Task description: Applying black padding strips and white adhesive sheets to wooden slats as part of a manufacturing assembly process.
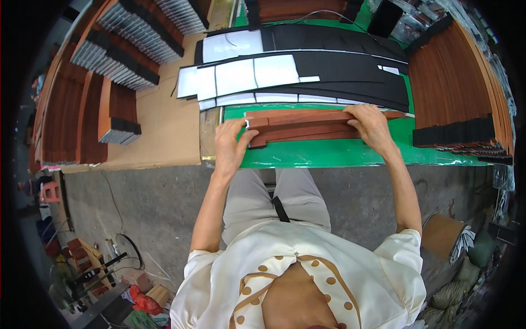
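Note:
A long reddish-brown slat (301, 118) lies crosswise in front of me along the near part of the green work surface (329, 160). My left hand (229, 145) pinches its left end between thumb and fingers. Near its right end, my right hand (372, 126) grips it with the fingers over the far edge and the thumb on the near side. Under or beside it on the near side is another brown slat (307, 135). Just beyond are long black strips (356, 71), some with white faces or white sheets (235, 77) on them.
Stacks of brown slats with black and silvery ends (123, 52) stand on cardboard (164, 123) at the left. Another tall slat stack (449, 82) stands at the right. At the far right are a black object (385, 19) and clear plastic packets (422, 24).

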Demonstrator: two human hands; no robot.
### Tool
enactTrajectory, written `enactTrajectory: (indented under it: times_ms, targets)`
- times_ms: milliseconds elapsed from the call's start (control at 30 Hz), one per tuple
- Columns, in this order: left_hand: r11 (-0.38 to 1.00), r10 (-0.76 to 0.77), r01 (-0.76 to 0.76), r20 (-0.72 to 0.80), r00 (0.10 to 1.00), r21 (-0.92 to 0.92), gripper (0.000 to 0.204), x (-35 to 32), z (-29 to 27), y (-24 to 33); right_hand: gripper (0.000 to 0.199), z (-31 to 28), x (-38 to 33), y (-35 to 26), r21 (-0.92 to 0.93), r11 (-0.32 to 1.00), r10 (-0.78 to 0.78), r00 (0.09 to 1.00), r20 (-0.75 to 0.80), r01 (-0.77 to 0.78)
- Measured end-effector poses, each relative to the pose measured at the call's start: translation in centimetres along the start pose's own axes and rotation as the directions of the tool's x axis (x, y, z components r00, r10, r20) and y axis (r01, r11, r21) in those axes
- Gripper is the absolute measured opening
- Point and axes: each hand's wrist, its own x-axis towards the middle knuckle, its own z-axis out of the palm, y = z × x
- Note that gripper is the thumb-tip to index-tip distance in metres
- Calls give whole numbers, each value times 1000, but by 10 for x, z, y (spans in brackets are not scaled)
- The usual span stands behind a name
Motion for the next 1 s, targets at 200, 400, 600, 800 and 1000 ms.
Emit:
enactTrajectory:
  times_ms: [200,400,600,800,1000]
  targets:
    - [986,-52,68,110,993,-153,27,5,-9,-3,25,1,4,-1,81,995,57,993,104,-65]
    - [916,-131,142,55,990,-374,37,47,-29,-32,35,-35,38,5,308,938,169,986,-8,-158]
    - [882,261,-342,268,927,323,39,133,12,-55,11,31,154,6,103,981,-167,985,47,162]
    - [776,196,-324,282,939,541,48,163,61,-77,12,116,222,24,-63,982,-170,982,83,176]
    - [822,181,-279,237,954,496,46,158,64,-84,9,128,242,30,-231,894,-345,919,189,383]
